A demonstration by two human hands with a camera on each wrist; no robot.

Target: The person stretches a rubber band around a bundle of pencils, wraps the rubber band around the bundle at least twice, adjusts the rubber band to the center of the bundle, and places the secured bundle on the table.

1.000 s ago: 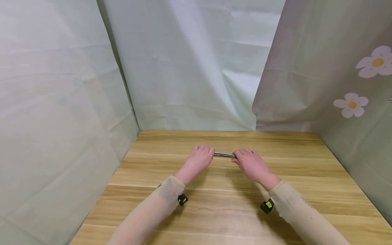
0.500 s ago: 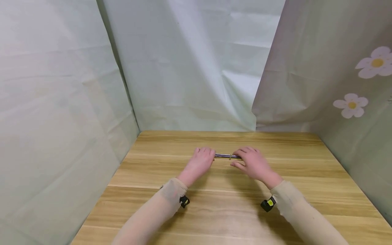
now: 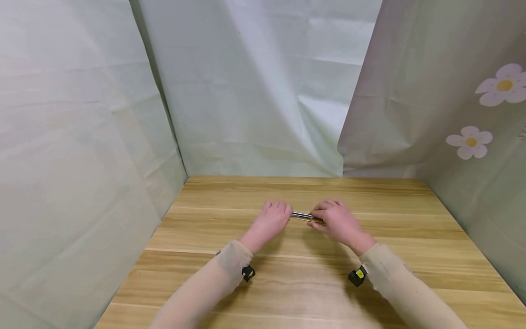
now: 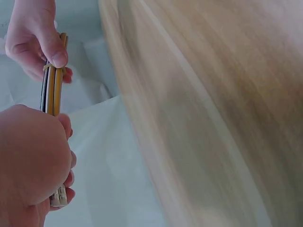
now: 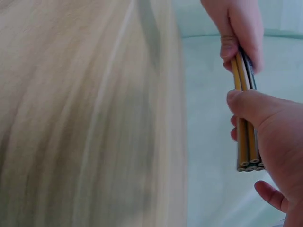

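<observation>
A slim bundle of pencils [image 3: 301, 216], some yellow and some dark, is held level above the table between both hands. My left hand [image 3: 269, 221] grips one end, fingers curled round it; pale tips stick out below that fist in the left wrist view. Thumb and fingers of my right hand [image 3: 339, 221] pinch the other part, where a thin tan rubber band [image 4: 48, 67] circles the pencils. Cut pencil ends [image 5: 251, 166] poke out past the right hand in the right wrist view. Part of the band is hidden by the right thumb.
The wooden table [image 3: 296, 283] lies under both forearms. Pale cloth [image 3: 246, 114] hangs behind it and at its sides, with flower prints on the right. A small black camera [image 3: 357, 276] is strapped to the right wrist, another [image 3: 248, 273] to the left.
My right hand loosened, its thumb coming away from the bundle, and now pinches at the rubber band. The bundle has come slightly nearer, its right end dipping. The left hand keeps its grip.
</observation>
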